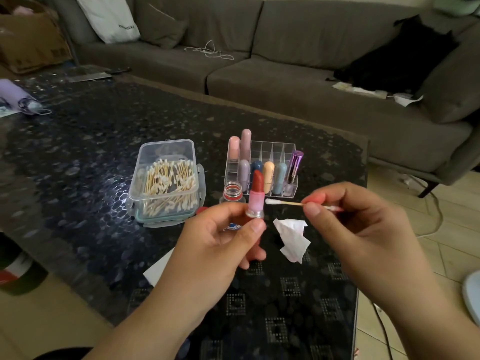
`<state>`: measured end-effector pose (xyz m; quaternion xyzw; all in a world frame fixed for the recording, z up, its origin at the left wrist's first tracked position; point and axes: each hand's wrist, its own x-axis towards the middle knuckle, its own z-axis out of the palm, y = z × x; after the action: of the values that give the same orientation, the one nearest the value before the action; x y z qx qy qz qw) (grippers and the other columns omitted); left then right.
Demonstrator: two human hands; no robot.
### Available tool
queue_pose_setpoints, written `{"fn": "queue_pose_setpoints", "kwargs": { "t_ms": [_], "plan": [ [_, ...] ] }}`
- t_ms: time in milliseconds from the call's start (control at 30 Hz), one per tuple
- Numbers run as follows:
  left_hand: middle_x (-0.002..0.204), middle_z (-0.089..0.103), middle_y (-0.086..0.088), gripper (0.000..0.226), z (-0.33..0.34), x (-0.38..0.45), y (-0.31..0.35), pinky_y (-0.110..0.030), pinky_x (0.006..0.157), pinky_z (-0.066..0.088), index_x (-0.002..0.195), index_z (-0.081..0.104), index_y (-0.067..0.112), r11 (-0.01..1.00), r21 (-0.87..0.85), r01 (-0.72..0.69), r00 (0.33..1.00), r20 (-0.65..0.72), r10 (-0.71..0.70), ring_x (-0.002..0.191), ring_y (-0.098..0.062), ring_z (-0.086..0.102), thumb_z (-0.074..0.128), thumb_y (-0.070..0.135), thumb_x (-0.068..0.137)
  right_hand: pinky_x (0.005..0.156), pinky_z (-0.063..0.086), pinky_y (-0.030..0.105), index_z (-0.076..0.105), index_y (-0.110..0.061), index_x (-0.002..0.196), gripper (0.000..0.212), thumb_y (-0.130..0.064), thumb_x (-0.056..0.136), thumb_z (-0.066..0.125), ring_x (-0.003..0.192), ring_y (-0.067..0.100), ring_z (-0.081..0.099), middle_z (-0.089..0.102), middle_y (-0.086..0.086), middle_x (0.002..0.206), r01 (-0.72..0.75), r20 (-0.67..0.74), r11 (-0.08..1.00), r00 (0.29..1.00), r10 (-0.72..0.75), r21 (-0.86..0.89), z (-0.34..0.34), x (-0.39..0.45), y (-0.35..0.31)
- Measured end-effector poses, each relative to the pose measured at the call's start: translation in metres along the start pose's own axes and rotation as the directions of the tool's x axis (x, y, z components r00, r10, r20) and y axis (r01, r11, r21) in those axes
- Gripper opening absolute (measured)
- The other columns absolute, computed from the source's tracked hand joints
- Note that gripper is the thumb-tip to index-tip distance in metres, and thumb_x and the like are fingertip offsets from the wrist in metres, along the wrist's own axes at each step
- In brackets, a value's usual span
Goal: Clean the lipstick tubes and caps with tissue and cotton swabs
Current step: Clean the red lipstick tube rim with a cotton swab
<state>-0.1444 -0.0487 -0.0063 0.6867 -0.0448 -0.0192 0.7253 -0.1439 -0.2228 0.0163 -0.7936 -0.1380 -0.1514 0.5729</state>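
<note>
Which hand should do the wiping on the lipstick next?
Probably the right hand: it pinches the swab, whose tip sits just beside the lipstick. The left hand grips the lipstick upright.

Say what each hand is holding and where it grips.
Left hand grips the open lipstick by its lower tube. Right hand pinches a cotton swab near its right end, white tip toward the lipstick.
</note>
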Motion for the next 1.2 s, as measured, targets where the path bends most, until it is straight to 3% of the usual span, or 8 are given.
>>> {"fn": "queue_pose_setpoints", "kwargs": {
  "t_ms": [200,600,1033,1200],
  "plan": [
    [0.077,0.07,-0.013,0.036,0.001,-0.0005,0.0003,-0.021,0.052,0.046,0.096,0.07,0.021,1.0,-0.014,-0.01,1.0,0.015,0.01,0.055,-0.015,0.059,0.065,0.038,0.065,0.051,0.039,0.016,0.068,-0.032,0.079,0.005,-0.033,0.076,0.064,0.056,0.01,0.047,0.058,0.007,0.066,-0.001,-0.027,1.0,1.0,0.001,-0.017,0.0002,0.0013,0.0013],
    [0.074,0.07,-0.012,0.033,0.0044,-0.003,0.0032,-0.019,0.052,0.048,0.093,0.071,0.02,1.0,-0.022,0.004,1.0,0.025,-0.003,0.053,-0.012,0.06,0.064,0.034,0.064,0.047,0.036,0.013,0.068,-0.03,0.082,0.006,-0.032,0.077,0.064,0.051,0.006,0.044,0.055,0.003,0.063,0.018,-0.012,0.999,1.0,-0.019,-0.037,-0.0023,0.0017,0.0001],
    [0.076,0.068,-0.016,0.031,0.0036,-0.0046,0.0045,-0.018,0.051,0.047,0.09,0.074,0.025,0.997,-0.078,-0.011,0.997,0.075,0.017,0.053,-0.011,0.058,0.065,0.038,0.063,0.047,0.033,0.011,0.067,-0.026,0.075,0.004,-0.026,0.076,0.064,0.051,0.008,0.039,0.047,0.017,0.062,0.003,-0.043,1.0,0.999,-0.003,0.006,-0.0046,0.0039,-0.0012],
    [0.076,0.068,-0.015,0.031,0.0037,-0.0046,0.0052,-0.018,0.051,0.046,0.092,0.073,0.027,0.996,-0.088,-0.018,0.996,0.083,0.026,0.052,-0.01,0.057,0.065,0.038,0.064,0.05,0.036,0.012,0.067,-0.026,0.075,0.004,-0.025,0.078,0.064,0.055,0.023,0.04,0.049,0.019,0.064,0.035,-0.027,0.999,0.999,-0.035,0.023,-0.0029,0.0038,-0.0028]
  ]
}}
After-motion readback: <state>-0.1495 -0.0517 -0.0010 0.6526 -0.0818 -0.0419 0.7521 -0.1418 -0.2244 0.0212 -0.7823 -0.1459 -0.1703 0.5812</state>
